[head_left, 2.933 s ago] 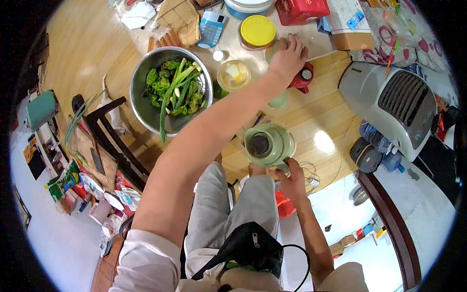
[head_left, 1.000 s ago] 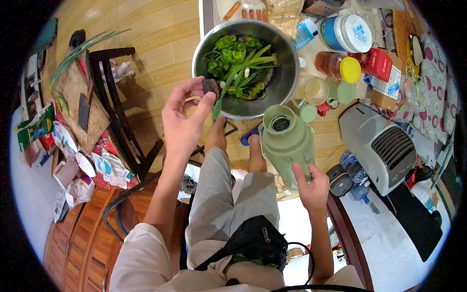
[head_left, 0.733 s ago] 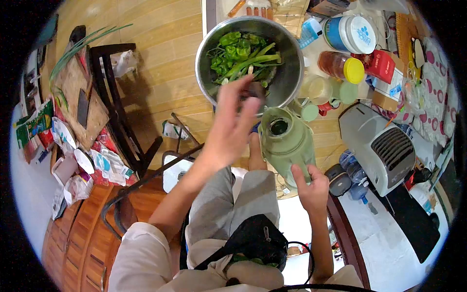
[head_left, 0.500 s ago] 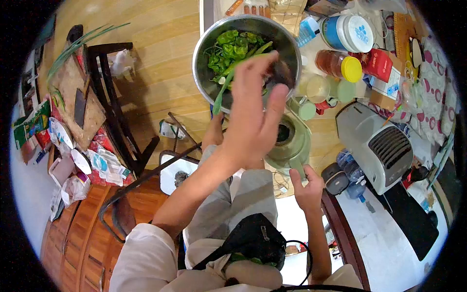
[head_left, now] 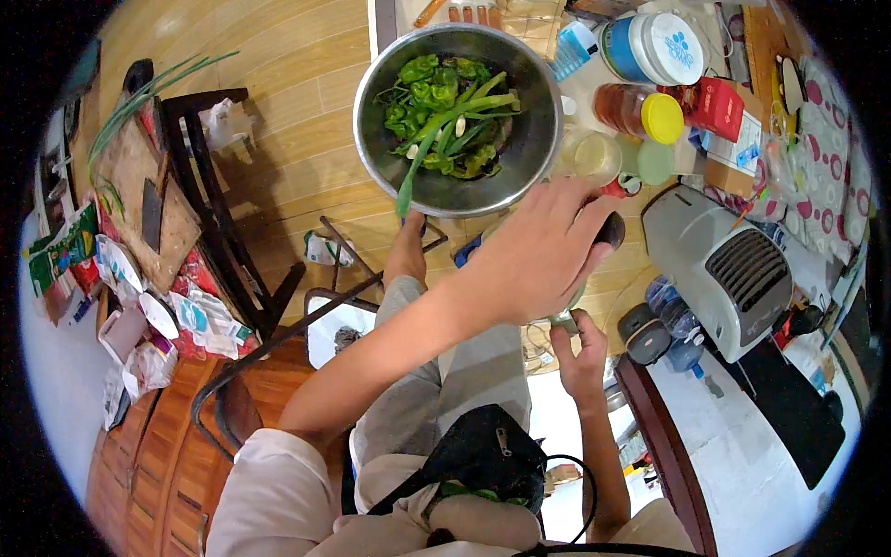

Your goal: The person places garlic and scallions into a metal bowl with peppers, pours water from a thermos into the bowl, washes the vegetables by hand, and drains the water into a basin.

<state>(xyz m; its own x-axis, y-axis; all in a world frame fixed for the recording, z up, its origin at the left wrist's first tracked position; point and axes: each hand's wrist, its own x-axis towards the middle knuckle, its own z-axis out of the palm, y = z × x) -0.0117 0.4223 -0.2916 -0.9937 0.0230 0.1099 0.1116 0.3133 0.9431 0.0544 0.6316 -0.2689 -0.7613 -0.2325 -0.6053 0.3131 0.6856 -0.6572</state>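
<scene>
My left hand (head_left: 543, 251) reaches across the front of me with its fingers curled down around a dark rounded object (head_left: 611, 229); its kind is not clear. Below it, my right hand (head_left: 580, 357) closes on the pale green handle (head_left: 563, 323) of a vessel mostly hidden behind my left hand. Just beyond my left hand is a steel bowl (head_left: 541, 153) holding wilted green peppers (head_left: 434, 88), several pale garlic cloves (head_left: 460, 126) and a long scallion (head_left: 422, 158) whose tip hangs over the near rim.
Right of the bowl stand a yellow-lidded jar (head_left: 664, 118), a white-lidded bucket (head_left: 675, 49), a red box (head_left: 715, 107) and a grey vented appliance (head_left: 719, 269). A cutting board (head_left: 176, 209) with a cleaver (head_left: 151, 215) lies at left. A small white animal (head_left: 225, 125) is on the floor.
My left hand has moved from over the bowl down and right, above the green vessel. The bowl's contents now show fully. My right hand stays at the handle.
</scene>
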